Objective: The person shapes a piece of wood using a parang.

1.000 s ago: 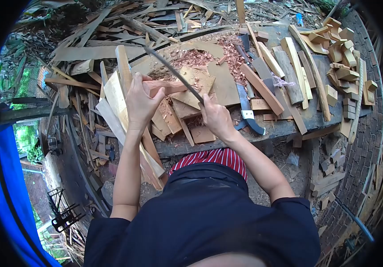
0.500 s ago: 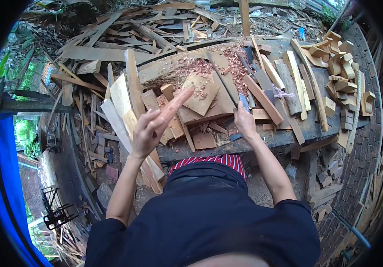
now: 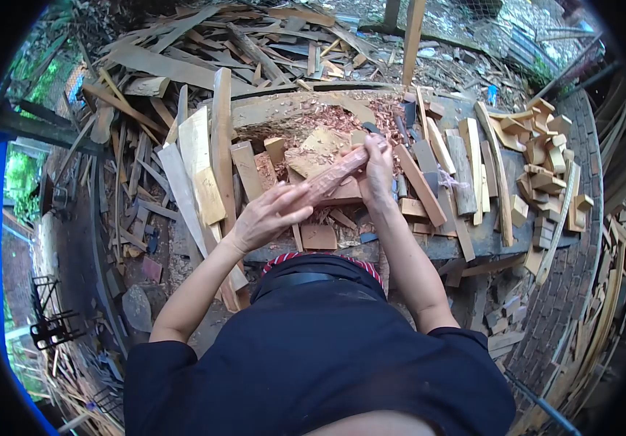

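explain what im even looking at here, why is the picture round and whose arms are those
The picture comes from a camera worn on a person's head, looking down over their dark shirt; its wide lens bends the view into a circle. The two bare arms are that person's own. Their left hand and right hand both grip one long reddish carved wooden stick, one at each end. Under it is a dark workbench covered with pale flat offcut boards, reddish wood shavings and a row of short wooden slats. Small stacked wooden blocks sit at the right, and scrap planks litter the ground beyond.
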The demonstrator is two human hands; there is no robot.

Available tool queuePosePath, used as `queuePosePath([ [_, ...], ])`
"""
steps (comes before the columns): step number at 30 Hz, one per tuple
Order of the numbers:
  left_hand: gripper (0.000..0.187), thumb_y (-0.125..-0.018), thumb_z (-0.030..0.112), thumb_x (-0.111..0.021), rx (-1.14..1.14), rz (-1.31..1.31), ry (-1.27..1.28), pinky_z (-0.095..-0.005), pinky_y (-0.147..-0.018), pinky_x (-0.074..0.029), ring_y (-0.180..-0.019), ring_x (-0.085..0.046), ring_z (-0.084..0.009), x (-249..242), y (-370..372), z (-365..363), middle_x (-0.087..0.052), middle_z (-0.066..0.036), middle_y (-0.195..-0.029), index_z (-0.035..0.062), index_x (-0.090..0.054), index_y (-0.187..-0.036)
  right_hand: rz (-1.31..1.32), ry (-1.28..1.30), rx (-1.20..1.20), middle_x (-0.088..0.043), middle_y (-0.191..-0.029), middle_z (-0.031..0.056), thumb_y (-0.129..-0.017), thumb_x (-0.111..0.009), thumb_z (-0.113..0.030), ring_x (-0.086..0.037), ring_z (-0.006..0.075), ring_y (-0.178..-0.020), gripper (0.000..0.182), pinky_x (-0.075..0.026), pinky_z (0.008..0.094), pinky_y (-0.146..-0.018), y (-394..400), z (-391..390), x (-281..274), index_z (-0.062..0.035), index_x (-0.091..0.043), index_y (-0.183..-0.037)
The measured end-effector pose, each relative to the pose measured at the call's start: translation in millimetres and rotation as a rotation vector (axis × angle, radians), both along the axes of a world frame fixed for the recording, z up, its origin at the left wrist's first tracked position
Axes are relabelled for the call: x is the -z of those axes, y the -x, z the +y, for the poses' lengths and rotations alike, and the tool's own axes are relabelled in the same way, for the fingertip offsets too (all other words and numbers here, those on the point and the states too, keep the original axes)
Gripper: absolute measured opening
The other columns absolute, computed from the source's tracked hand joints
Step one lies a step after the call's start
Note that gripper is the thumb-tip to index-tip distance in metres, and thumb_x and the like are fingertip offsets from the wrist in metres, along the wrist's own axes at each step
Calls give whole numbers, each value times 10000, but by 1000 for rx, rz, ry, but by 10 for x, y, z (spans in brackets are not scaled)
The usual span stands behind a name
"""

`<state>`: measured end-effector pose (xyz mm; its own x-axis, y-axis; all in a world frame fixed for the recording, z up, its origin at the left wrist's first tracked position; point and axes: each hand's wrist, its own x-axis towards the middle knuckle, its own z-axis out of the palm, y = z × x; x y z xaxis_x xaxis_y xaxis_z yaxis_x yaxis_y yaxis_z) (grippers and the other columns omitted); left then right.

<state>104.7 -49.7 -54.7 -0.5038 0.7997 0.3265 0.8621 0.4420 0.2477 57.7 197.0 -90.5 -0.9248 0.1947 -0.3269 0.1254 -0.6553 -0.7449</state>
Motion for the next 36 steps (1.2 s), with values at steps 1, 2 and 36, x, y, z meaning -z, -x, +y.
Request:
queuePosePath([
  [1, 466, -747, 121, -674, -12, 4, -8, -472, -1039, -422, -1185, -495, -313, 0, 3, 5, -432, -85, -1376, 236, -552, -1182, 4, -8, -12, -575, -899, 114, -938, -564, -265, -657, 227, -788, 354, -551, 372, -712, 26, -9, -65, -126, -354, -1186],
  [2, 499, -756, 119, -684, -142, 22, 46, -460, -1062, -385, -1249, -437, -303, -16, 7, 16, -373, -103, -1416, 224, -532, -1219, 65, -56, 111, -573, -900, 113, -943, -560, -233, -657, 228, -786, 343, -546, 370, -714, 52, -14, -139, -121, -342, -1183],
  [36, 366, -869, 91, -467, 1549, -1592, -1808, -331, -727, -477, -853, -584, -234, -1892, -705, 1089, -538, -181, -1009, -139, -423, -1150, -2, -1510, -300, -563, -1075, 170, -897, -572, -397, -566, 330, -986, 491, -449, 418, -844, -827, 54, 649, -21, -501, -1205],
])
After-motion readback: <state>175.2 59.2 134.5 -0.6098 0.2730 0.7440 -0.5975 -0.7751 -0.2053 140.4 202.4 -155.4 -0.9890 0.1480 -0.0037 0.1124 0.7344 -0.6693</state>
